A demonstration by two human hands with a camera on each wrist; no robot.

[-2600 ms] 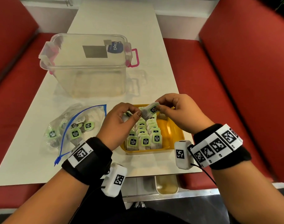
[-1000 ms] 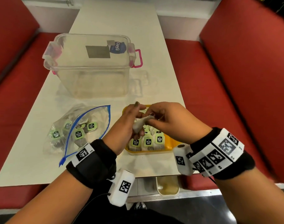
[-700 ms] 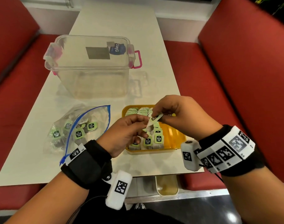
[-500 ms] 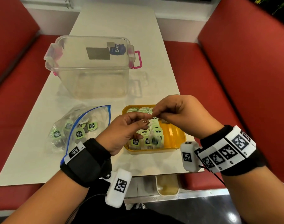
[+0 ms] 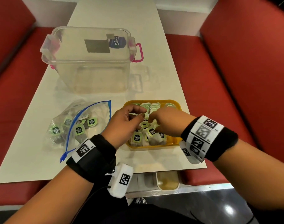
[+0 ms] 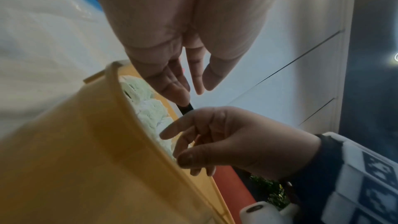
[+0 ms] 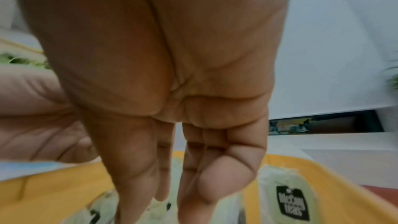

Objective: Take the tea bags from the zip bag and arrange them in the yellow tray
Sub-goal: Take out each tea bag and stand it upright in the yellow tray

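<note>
The tea bags sit mostly in the yellow tray, standing in rows from the far wall to the near one, green tags up. The newest one lies tilted at the near end, just under my right hand, not yet squared with its neighbours. My right fingertips reach down among the bags; in the right wrist view the fingers point straight down into the tray, and I cannot tell whether they pinch a tag or merely press it. My left hand hovers over the tray's left side, fingers loosely curled, thumb and forefinger near each other, holding nothing that I can see.

Left of the tray lies the zip bag, its blue-edged mouth open toward me, with several tea bags inside, at least five tags showing through the plastic. So I judge the work well past half: the tray's left rows look filled, some yellow floor shows bare on the right side, and the rest in the bag wait their turn. Beyond, a clear plastic storage box with pink latches stands on the white table, well apart from the tray.
</note>
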